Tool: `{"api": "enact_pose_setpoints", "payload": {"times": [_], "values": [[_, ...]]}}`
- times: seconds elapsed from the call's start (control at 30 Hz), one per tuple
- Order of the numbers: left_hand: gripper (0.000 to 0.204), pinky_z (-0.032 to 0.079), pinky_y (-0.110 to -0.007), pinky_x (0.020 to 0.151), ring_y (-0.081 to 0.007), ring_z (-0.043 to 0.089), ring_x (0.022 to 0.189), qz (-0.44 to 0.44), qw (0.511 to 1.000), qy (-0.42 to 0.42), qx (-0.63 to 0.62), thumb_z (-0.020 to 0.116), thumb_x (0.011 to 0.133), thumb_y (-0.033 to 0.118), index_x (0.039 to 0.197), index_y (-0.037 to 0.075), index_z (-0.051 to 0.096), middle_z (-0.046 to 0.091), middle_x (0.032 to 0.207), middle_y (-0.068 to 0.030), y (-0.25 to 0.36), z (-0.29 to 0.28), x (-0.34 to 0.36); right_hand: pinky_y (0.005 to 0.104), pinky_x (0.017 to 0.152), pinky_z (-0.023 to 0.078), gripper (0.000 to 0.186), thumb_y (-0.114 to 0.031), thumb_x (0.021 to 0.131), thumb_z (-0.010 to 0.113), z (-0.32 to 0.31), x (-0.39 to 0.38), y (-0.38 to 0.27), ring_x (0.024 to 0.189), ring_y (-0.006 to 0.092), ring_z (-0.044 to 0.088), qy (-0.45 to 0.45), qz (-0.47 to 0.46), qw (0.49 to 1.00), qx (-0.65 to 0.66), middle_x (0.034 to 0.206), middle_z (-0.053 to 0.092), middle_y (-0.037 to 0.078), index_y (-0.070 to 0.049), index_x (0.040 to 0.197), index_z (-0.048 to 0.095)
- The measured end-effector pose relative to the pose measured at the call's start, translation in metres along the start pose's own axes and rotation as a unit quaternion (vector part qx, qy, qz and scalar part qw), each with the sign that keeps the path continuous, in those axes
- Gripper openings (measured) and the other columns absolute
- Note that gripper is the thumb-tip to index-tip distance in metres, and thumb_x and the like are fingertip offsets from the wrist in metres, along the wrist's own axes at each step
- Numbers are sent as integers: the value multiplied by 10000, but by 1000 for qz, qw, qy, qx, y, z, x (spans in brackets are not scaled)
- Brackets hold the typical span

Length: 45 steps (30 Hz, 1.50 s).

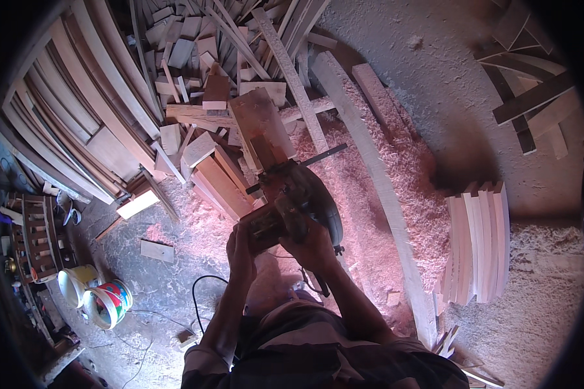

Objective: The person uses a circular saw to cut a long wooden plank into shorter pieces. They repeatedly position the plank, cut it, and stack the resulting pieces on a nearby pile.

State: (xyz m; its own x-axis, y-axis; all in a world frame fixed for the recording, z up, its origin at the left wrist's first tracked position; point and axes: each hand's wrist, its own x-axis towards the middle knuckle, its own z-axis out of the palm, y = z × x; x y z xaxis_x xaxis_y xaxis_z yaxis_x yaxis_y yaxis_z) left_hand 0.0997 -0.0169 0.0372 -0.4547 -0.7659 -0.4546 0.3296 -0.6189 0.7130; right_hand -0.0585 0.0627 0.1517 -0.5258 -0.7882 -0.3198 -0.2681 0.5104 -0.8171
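Note:
A dark, worn handheld power tool, apparently a saw, with a metal bar and trailing cord, is at the centre of the view. My right hand is wrapped round its rear handle. My left hand grips the tool's left end; its fingertips are partly hidden. Just beyond the tool lies a wide wooden board among offcuts. A long pale curved plank runs along the right over pink-lit wood shavings.
Curved boards fill the upper left, offcuts the top. Stacked curved pieces lie right, more wood upper right on a dusty floor. Two buckets, a slatted wooden rack and cables are at lower left.

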Motion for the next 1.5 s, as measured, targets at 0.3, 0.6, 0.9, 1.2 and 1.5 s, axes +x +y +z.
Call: {"api": "enact_pose_setpoints", "payload": {"times": [0.3,0.6,0.9,1.2,1.5], "values": [[347,567,-331,890,-158,660,1018,25,999,16,-34,461,1092,335,1218,40,593,656,1123,-82,8,2,24,410,872,555,599,-197,781,819,8,28,-4,1018,295,719,1,-15,1000,-2,1070,728,207,-17,1311,603],[454,599,-383,914,-233,676,1099,40,999,9,-12,421,1091,408,1306,30,554,639,1230,-140,19,3,43,428,864,562,634,-220,781,815,8,47,-17,1027,355,714,-6,-3,1000,3,1069,716,241,-21,1336,580],[397,558,-350,937,-198,634,1109,24,1000,11,-8,408,1091,360,1241,39,586,620,1184,-115,41,19,57,472,851,567,599,-218,759,810,15,65,-24,1007,414,697,35,-57,998,5,1044,702,256,-16,1281,599],[638,538,-410,1028,-286,610,1243,-1,999,5,35,431,1045,560,1427,50,475,585,1370,-163,48,16,76,476,772,586,503,-185,760,793,20,87,-33,863,440,705,64,-97,993,30,907,707,239,-15,1199,617],[617,519,-421,1057,-290,596,1272,-6,1000,-15,-16,405,1057,534,1442,56,463,585,1383,-165,55,18,91,464,818,584,523,-151,762,757,27,106,-36,921,431,703,57,-82,995,16,951,701,258,-17,1246,614]]}}
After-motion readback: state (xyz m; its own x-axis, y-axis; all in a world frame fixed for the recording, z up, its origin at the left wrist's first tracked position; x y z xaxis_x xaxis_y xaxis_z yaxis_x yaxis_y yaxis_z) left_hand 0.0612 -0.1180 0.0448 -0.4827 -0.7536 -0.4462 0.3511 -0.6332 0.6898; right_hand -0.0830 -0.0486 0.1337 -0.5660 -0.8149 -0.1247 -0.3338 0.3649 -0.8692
